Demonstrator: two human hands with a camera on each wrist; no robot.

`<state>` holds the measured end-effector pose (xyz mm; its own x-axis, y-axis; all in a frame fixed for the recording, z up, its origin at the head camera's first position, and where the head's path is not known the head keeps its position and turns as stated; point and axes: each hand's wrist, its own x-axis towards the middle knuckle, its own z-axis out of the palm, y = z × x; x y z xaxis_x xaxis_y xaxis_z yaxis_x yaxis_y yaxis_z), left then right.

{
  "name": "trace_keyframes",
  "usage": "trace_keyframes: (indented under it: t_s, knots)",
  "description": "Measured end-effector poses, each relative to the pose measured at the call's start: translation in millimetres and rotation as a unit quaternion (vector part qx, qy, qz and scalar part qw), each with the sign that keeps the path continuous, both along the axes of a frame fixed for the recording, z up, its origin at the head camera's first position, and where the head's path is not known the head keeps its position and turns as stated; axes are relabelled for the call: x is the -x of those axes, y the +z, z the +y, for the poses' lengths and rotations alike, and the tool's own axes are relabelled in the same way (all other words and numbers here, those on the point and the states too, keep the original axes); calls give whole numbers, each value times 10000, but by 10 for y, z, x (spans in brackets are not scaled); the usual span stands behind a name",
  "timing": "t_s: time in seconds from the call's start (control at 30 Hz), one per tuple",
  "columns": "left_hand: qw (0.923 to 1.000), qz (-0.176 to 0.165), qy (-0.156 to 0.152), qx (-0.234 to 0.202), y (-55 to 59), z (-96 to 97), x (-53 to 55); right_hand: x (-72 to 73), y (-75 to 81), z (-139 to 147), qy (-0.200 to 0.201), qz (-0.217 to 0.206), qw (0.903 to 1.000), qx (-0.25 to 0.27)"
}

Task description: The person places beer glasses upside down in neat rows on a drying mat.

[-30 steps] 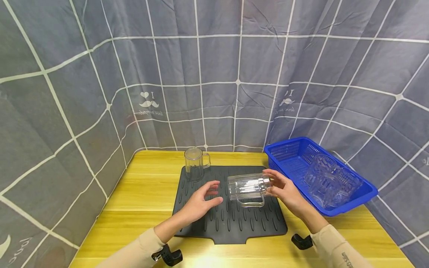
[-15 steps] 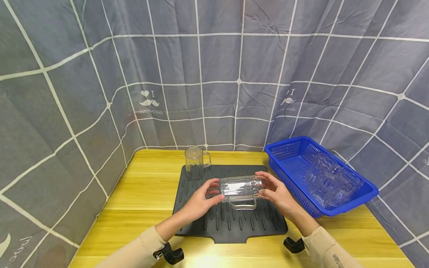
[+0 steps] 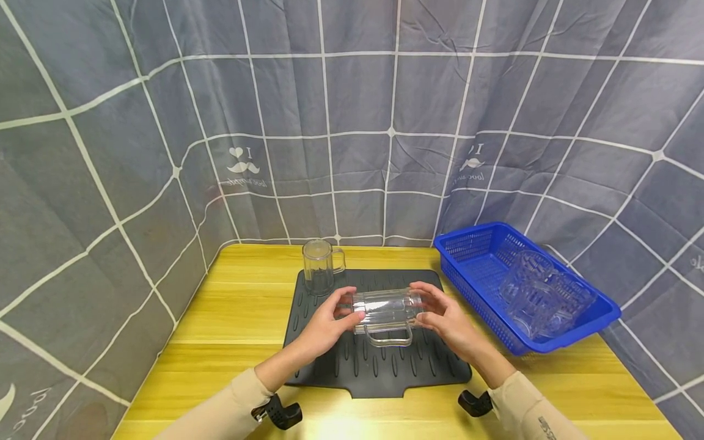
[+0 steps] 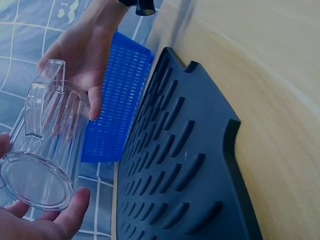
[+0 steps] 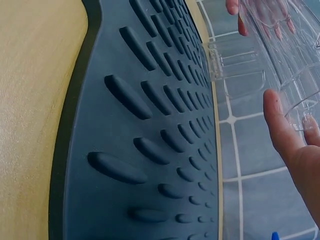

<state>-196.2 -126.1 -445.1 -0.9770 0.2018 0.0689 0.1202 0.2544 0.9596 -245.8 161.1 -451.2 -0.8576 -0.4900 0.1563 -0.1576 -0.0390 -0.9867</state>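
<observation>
One sideways mug (image 3: 385,308), base (image 4: 36,181) face-on in left wrist view only

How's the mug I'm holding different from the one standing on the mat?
The held mug is sideways between the left hand and right hand; the standing mug is vertical on the mat. The held mug's handle faces you, the standing mug's points right. Both are see-through.

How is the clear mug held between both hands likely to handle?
The clear mug looks stiff: it shows no dent between the left hand and right hand. Its smooth, glossy surface may be slippery. Its round body could roll if laid down, though the handle may stop it.
</observation>
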Motion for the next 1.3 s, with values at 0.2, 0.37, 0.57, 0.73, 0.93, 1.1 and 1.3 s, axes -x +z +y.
trace_keyframes:
  t_s: [0.2, 0.37, 0.57, 0.73, 0.93, 1.1, 1.3]
  knots:
    - [9999, 100, 137, -11, 41, -6, 21, 18, 8, 16, 240, -63, 9996, 155]
    - [9992, 236, 261, 169, 55, -16, 57, 26, -9, 41, 500, -130, 9987, 34]
    - [9974, 526, 271, 412, 106, -13, 137, 43, -26, 57, 668, -109, 9976, -114]
    - [9935, 850, 253, 716, 210, -28, 225, 73, -43, 82, 623, -50, 9975, -317]
    - [9887, 1072, 170, 1035, 398, -77, 361, 73, -64, 136, 479, 201, 9962, -693]
    - [9825, 1222, 132, 1398, 564, -111, 485, 69, -100, 180, 356, 478, 9949, -816]
    - [9719, 1385, 139, 1899, 708, -62, 637, 68, -121, 239, 270, 579, 9923, -1064]
